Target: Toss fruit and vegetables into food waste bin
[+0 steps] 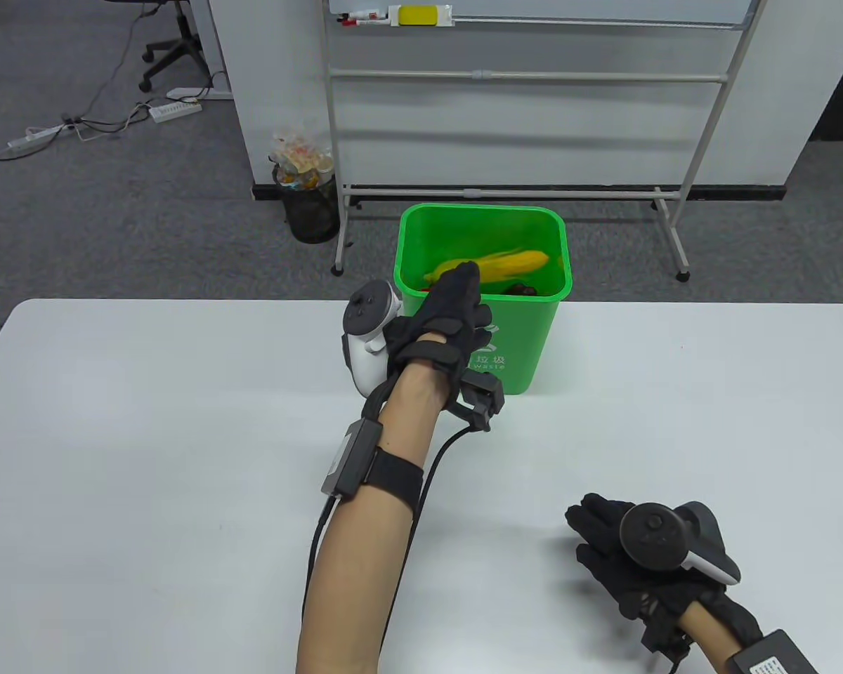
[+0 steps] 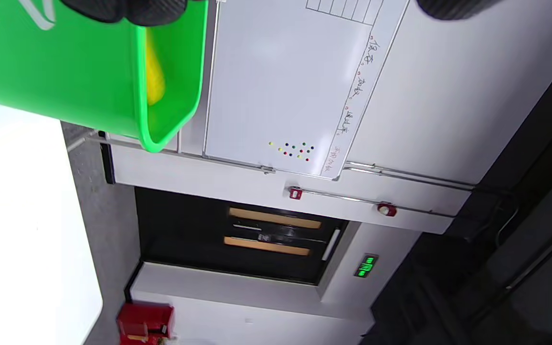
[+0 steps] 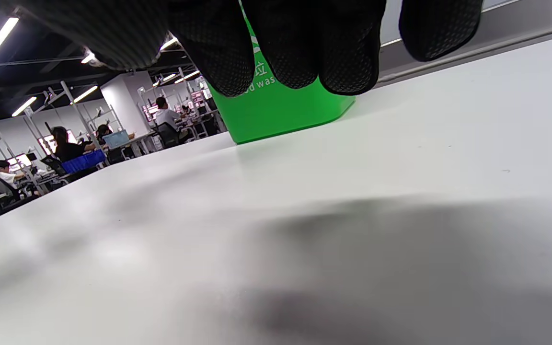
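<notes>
1. Table view alone shows both hands: left hand (image 1: 444,312) reaches over the near rim of the green food waste bin (image 1: 527,351), fingers stretched out, grip holding nothing that I can see.
2. Right hand (image 1: 629,554) lies low on the worktop (image 1: 147,435), well apart from the bin; fingers spread, nothing held.
3. Left wrist view only shows the bin wall, a sliver of yellow inside, and a whiteboard behind.
4. Right wrist view shows gloved fingertips (image 3: 348,57) above the worktop and the bin's base with white lettering.
5. Yellow corn (image 1: 506,265) is long, lying across the bin's inside, a dark item (image 1: 523,288) beside it; what that is, cannot tell.
6. Bin stands upright at the far worktop edge.
</notes>
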Demonstrator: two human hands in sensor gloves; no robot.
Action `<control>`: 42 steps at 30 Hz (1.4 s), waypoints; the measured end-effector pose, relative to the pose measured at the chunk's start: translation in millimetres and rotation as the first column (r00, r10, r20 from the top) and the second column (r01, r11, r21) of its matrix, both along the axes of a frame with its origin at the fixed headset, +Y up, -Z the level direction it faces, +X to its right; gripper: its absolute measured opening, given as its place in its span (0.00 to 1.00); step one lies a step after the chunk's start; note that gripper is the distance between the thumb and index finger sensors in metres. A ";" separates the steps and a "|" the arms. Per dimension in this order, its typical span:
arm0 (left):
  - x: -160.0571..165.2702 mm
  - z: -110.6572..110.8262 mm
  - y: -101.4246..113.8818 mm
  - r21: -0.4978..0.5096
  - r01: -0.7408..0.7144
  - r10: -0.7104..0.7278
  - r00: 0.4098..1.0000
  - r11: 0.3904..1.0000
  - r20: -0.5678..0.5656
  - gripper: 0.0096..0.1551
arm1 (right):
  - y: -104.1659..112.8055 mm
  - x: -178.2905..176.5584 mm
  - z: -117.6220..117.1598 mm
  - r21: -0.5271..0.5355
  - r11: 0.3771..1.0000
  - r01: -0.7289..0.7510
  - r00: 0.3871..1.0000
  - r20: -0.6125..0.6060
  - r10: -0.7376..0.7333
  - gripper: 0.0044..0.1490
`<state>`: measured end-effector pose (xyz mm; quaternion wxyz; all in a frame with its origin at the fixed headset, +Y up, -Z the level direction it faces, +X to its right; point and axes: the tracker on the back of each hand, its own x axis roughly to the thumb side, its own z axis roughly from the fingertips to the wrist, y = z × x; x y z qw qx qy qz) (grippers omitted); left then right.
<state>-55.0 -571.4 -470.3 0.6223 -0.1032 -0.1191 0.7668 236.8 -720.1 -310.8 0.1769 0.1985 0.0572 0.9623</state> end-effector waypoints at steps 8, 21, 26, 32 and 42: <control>-20.4 46.1 29.8 0.277 -0.042 0.014 0.995 0.960 0.100 0.55 | 2.4 -2.4 0.4 0.021 1.000 0.005 1.000 -0.004 -0.004 0.43; -25.0 192.4 8.3 0.501 0.866 -0.624 0.399 0.014 -0.672 0.55 | 29.8 -14.2 17.6 0.234 0.966 0.115 0.993 -0.039 -0.109 0.43; -31.7 186.4 -61.6 0.308 0.883 -0.730 -0.055 -0.354 -0.682 0.58 | 33.5 -25.1 28.3 0.384 0.923 0.009 1.000 -0.001 -0.009 0.48; -55.2 177.3 -111.2 0.228 0.853 -0.739 -0.239 -0.470 -0.630 0.60 | 28.1 -24.3 26.4 0.430 0.882 -0.191 0.981 0.096 0.166 0.55; -73.1 167.4 -127.0 0.194 0.872 -0.782 -0.280 -0.450 -0.558 0.58 | 9.3 11.6 4.0 0.269 0.940 -0.209 0.962 0.228 0.149 0.54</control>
